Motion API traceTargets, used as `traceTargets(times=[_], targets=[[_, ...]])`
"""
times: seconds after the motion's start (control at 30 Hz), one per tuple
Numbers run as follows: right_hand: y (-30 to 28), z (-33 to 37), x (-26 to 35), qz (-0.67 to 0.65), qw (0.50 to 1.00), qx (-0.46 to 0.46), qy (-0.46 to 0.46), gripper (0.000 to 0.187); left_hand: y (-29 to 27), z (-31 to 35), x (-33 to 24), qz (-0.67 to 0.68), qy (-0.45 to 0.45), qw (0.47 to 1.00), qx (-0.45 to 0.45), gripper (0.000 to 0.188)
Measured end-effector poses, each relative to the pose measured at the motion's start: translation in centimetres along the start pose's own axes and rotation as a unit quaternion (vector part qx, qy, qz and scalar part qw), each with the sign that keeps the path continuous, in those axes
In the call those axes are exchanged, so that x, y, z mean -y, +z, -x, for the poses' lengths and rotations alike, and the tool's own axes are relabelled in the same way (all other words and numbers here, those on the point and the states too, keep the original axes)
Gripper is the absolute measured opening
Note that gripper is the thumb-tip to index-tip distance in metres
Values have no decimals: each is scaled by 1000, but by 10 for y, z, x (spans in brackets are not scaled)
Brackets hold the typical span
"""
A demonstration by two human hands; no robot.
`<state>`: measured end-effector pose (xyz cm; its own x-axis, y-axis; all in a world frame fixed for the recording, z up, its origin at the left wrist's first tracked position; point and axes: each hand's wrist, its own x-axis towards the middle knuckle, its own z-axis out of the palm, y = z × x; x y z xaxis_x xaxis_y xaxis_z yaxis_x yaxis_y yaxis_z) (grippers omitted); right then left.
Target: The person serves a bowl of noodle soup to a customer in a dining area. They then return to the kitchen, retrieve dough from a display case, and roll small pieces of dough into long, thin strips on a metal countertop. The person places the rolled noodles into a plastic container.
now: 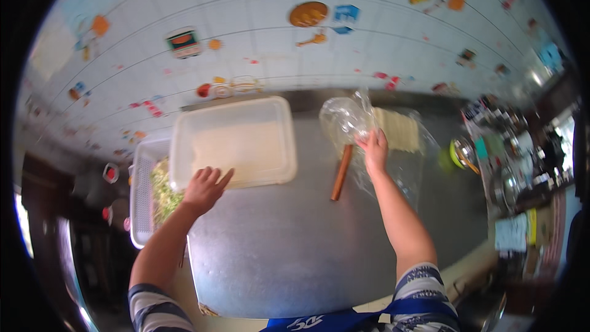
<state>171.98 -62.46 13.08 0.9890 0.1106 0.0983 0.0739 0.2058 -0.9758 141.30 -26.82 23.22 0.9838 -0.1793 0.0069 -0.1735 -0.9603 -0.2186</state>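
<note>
My right hand is closed on a clear plastic bag, its fingers pinching the crumpled film. Beside that hand, partly under the plastic, lies a stack of pale yellow dough sheets. My left hand has its fingers spread over the near edge of a translucent white plastic box; whether it touches the box I cannot tell. Pale contents show dimly through the box's top. Between my hands a short brown wooden rolling pin lies on the metal table.
A white perforated basket with chopped greens stands at the left, partly under the box. On the right side of the metal table sits a green bowl with a utensil. Crowded shelving lines the far right. A patterned wall rises behind.
</note>
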Motion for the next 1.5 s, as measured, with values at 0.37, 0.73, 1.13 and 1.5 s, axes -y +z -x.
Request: traceTargets(times=[0.37, 0.73, 1.13, 1.5], targets=[[7, 23, 89, -126, 985, -115, 26, 25, -87, -96, 113, -39, 33, 975, -218, 45], [-22, 6, 94, -201, 972, -105, 63, 29, 6, -157, -172, 290, 25, 946, -141, 50], [-182, -92, 132, -304, 930, -201, -43, 22, 29, -131, -315, 474, -109, 874, 9, 79], [-200, -72, 101, 576, 783, -22, -235, 49, 58, -26, -279, 378, -303, 875, 6, 71]])
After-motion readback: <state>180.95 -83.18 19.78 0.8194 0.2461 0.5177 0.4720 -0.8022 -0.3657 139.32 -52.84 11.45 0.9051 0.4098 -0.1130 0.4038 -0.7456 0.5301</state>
